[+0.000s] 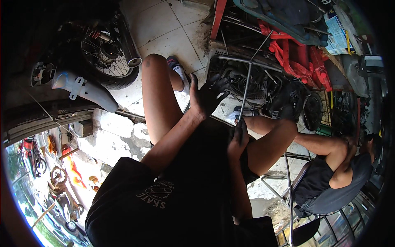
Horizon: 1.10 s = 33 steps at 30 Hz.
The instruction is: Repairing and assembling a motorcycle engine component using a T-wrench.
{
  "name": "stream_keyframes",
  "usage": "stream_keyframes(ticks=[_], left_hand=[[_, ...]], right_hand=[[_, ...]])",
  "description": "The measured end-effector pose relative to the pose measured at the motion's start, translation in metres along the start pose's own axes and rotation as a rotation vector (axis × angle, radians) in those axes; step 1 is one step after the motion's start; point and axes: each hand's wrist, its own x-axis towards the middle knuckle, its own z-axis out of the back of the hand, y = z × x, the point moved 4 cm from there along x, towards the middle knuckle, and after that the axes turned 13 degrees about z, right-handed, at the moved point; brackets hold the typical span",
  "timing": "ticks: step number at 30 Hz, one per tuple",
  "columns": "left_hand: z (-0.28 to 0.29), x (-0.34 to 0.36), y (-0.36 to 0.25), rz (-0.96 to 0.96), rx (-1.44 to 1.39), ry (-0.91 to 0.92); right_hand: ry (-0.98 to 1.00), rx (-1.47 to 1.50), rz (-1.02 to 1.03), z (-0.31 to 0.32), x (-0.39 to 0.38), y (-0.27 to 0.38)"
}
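Observation:
My right hand [238, 139] is closed round the lower end of the shaft of a T-handle wrench [247, 88]. The wrench points up and away from me, its crossbar at the far end. My left hand [207, 95] is raised over my lap, palm turned up, with its blackened fingers spread and nothing in them. Beyond it, at the upper left, a motorcycle's spoked wheel [108, 59] stands beside its exhaust pipe [127, 43]. Neither hand touches the motorcycle. The wrench's gripped end is hidden by my fingers.
A crate of black cables and parts [242, 80] lies ahead. Red motorcycle panels [294, 59] are stacked on a rack at the upper right. Another person [341, 177] sits close on my right. A pale curved fender [84, 88] juts out at left, above broken white tiles [119, 136].

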Motion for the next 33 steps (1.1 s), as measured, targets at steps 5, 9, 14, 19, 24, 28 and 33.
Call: stream_keyframes(ticks=[5,9,14,19,24,28,33], left_hand=[[-0.008,-0.006,-0.006,-0.032,0.132,-0.008],[0.001,-0.008,-0.011,-0.015,0.128,0.061],[0.010,-0.005,-0.010,0.042,0.175,0.088],[0.005,-0.012,-0.007,0.135,0.197,0.040],[-0.028,-0.027,0.012,0.086,0.094,0.130],[-0.001,-0.027,0.004,0.185,0.058,0.262],[-0.009,-0.018,-0.012,0.133,0.059,0.311]], right_hand=[[0.441,-0.399,0.222,-0.023,-0.010,0.008],[0.572,-0.487,0.024,-0.018,0.001,0.006],[0.625,-0.446,0.115,-0.020,0.014,0.008],[0.580,-0.281,0.114,-0.025,0.006,0.013],[0.458,-0.176,0.138,-0.030,0.009,0.078],[0.371,0.035,0.121,-0.035,0.016,0.173],[0.176,0.197,0.228,-0.040,0.018,0.175]])
